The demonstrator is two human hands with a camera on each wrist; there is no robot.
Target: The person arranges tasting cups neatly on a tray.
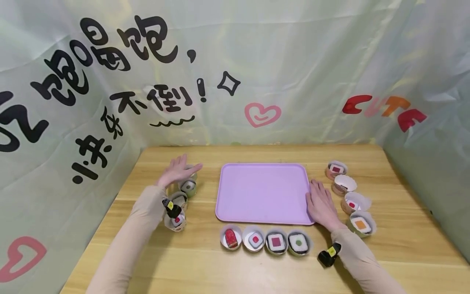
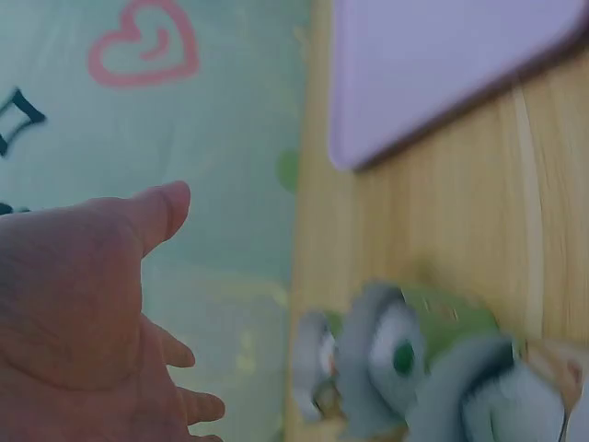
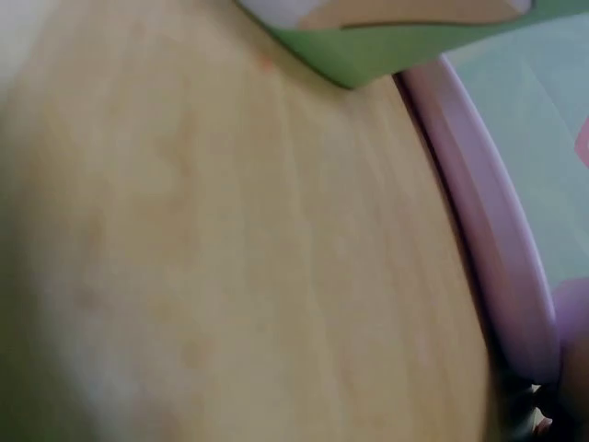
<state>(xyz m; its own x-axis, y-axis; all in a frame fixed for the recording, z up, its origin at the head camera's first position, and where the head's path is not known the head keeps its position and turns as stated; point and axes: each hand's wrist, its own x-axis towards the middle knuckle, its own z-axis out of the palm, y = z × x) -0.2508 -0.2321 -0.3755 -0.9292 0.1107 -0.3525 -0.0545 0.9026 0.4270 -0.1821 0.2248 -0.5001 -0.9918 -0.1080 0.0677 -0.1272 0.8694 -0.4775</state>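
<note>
My left hand (image 1: 179, 168) is spread with fingers and thumb straight, over the far end of the left column of paper cups. Below its wrist stands a green cup with a sushi piece (image 1: 188, 187); the left wrist view shows this cup (image 2: 451, 318) apart from the empty palm (image 2: 74, 304). At the lilac tray (image 1: 262, 194), my right hand (image 1: 323, 204) lies palm down, its straight fingers along the right rim. Tray rim (image 3: 497, 230) and a green cup (image 3: 350, 60) appear in the right wrist view.
Several cups with sushi pieces (image 1: 276, 241) line the tray's front side. Another column stands on the right, its nearest cup (image 1: 361, 224) beside my right wrist. Printed cloth (image 1: 312, 73) walls the wooden table (image 1: 205, 265) at back and sides.
</note>
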